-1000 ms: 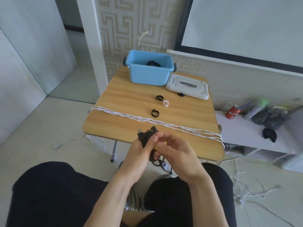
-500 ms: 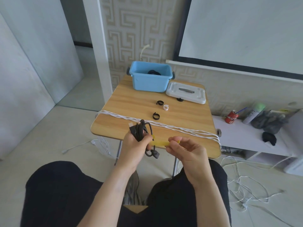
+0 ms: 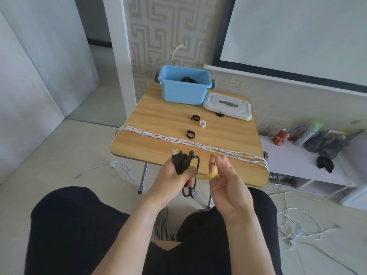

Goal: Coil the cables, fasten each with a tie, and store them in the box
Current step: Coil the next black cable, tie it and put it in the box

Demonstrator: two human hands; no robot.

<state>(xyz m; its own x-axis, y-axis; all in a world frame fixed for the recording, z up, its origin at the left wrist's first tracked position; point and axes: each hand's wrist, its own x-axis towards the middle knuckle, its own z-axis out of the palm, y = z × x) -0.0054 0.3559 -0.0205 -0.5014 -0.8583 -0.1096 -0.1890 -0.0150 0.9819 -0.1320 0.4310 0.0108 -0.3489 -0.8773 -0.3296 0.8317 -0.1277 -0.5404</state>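
Patterned wallpaper and a white screen back a small wooden counter [image 3: 158, 124] standing on a pale floor. At the counter's far edge sits a blue box [image 3: 184, 86], lid off, with a dark coiled cable inside. Its white lid [image 3: 228, 105] lies flat just right of the box. Three loose ties rest mid-counter: a black tie [image 3: 195, 117], a white tie [image 3: 202, 124] just right of it, and a second black tie [image 3: 191, 134] nearer the person. A fourth dark item lies at the lid's front edge, partly hidden. A long white cable [image 3: 178, 140], doubled into several strands, runs across the counter from left edge to right edge and hangs off both sides.

Below the near edge, the left hand [image 3: 174, 179] grips a bundled black cable [image 3: 182, 163], fingers curled round it. A USB plug projects from the top of the bundle, and a loop with a second connector hangs beneath the hand. A yellow tie [image 3: 206, 175] leads from the bundle in a curve to the right hand [image 3: 226, 183]. The right hand's thumb and fingertips pinch the tie's free end, palm turned toward the camera, remaining fingers loosely extended. The two hands are near each other, joined only by the tie.

A low white shelf [image 3: 294, 161] at right carries a red can [image 3: 281, 136], a bottle and dark cloth. More white cable lies tangled on the floor
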